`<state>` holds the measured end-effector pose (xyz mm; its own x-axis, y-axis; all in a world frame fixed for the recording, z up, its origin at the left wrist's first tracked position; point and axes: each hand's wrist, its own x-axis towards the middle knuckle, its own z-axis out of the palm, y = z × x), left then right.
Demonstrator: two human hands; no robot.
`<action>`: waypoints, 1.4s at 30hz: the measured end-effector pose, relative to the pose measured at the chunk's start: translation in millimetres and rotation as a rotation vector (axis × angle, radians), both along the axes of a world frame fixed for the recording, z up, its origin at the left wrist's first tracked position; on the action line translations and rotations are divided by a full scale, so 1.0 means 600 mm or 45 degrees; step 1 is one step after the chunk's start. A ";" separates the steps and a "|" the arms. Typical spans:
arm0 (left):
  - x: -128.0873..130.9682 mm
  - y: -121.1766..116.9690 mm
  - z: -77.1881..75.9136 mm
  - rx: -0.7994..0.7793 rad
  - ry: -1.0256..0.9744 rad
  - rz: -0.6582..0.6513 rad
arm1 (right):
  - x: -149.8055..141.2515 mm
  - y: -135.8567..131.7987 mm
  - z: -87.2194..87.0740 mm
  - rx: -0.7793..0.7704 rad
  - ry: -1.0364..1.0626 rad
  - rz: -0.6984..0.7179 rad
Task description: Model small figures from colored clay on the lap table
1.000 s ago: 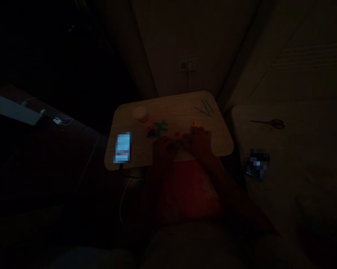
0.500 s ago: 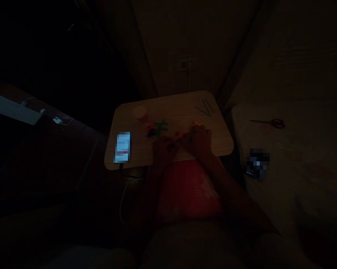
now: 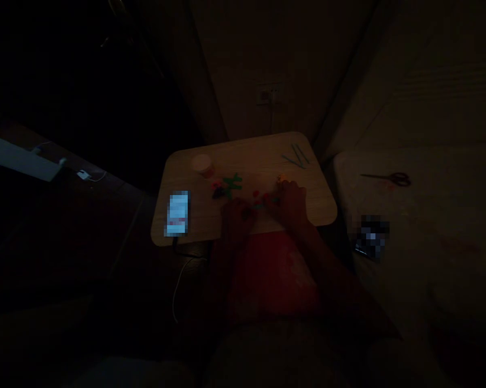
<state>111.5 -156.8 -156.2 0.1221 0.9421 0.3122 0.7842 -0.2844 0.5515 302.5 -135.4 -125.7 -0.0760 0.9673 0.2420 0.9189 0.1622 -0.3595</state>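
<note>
In the dim light my left hand rests low over the small table, fingers curled. My right hand is beside it, its fingers closed too. A thin green strip runs between the fingertips of both hands; its ends are hidden in them. Just beyond it lies a small red piece, with another red piece against my right fingers. An orange-yellow cluster sits past my right knuckles. Green branching pieces lie ahead of my left hand, next to pink pieces and a dark piece.
On the wooden table stand a round lidded tub and a lit phone with a cable. Several thin green sticks lie at the far right. Scissors and a dark device rest on the pale surface to the right.
Both hands stay nearly in place, with slight finger movement around the green strip. The whole view has shifted a little; the objects on the table lie as before.
</note>
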 end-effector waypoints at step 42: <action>0.005 -0.023 0.002 -0.031 -0.004 0.046 | 0.014 -0.046 0.013 -0.212 0.885 0.222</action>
<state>114.8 -170.5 -154.8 0.0870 0.9532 0.2896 0.7919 -0.2426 0.5604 310.9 -163.2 -117.7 -0.1147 0.9833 0.1410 0.4356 0.1773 -0.8825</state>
